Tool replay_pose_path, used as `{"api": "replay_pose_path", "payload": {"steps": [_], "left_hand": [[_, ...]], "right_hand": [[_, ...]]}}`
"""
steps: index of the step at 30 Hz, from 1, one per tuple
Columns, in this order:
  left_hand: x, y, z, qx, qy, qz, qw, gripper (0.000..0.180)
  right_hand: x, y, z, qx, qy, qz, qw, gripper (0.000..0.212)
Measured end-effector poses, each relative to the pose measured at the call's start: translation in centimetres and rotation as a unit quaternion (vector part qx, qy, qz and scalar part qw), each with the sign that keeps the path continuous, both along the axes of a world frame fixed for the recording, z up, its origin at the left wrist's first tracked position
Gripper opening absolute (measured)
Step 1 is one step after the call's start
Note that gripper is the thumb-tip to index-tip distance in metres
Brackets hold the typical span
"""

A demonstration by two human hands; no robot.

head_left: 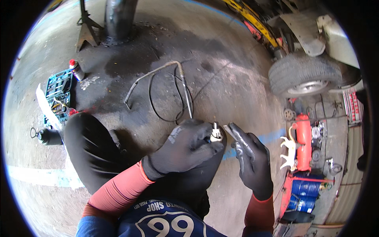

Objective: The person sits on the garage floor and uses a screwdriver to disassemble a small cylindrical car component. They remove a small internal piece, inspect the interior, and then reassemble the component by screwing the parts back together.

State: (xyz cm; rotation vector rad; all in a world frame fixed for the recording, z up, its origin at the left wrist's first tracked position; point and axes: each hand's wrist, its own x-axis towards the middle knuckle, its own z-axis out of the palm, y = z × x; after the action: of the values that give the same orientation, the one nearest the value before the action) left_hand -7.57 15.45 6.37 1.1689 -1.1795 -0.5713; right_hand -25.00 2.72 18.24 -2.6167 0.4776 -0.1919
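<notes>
My left hand point(187, 144), in a black work glove, is closed around a small white plastic fitting point(216, 136) with a short metal pin on its top. A long cable point(179, 71) with a bent sheath and a silver rod-like section lies ahead of it. The rod's near end meets the back of my left hand; whether it joins the fitting is hidden. Just right of the fitting, my right hand point(252, 158), also black-gloved, has its fingers drawn together. A small pale, thin piece point(227, 128) shows at its fingertips, too small to name.
On the left are a teal tool case point(59, 93), a red-capped spray can point(76, 70) and a black bottle point(49, 136). A jack stand point(87, 33) stands by a dark post point(119, 19). To the right are a vehicle tire point(304, 74), a red tank point(303, 142) and blue drums point(305, 191).
</notes>
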Motion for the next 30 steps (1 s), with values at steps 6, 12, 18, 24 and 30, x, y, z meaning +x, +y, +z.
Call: {"api": "replay_pose_path", "payload": {"steps": [6,12,18,24,30], "left_hand": [[-5.3,-2.7,-3.4,0.010,-0.063,-0.057,0.996,0.031],[-8.4,-3.9,-4.4,0.014,-0.148,-0.011,0.989,0.026],[-10.3,-4.3,-5.0,0.103,-0.011,0.001,0.995,0.057],[-10.2,-3.9,-5.5,0.032,0.063,-0.026,0.997,0.042],[-9.5,-3.0,-4.6,0.095,0.263,-0.129,0.951,0.039]], "right_hand": [[-7.3,2.1,-6.5,0.239,-0.084,-0.271,0.929,0.048],[-13.0,4.7,-11.4,0.263,-0.136,-0.304,0.906,0.044],[-14.8,4.2,-11.1,0.206,-0.155,-0.241,0.936,0.049],[-14.3,0.9,-8.8,0.166,-0.138,-0.174,0.961,0.059],[-12.8,-0.4,-6.9,0.125,-0.096,-0.132,0.979,0.059]]}}
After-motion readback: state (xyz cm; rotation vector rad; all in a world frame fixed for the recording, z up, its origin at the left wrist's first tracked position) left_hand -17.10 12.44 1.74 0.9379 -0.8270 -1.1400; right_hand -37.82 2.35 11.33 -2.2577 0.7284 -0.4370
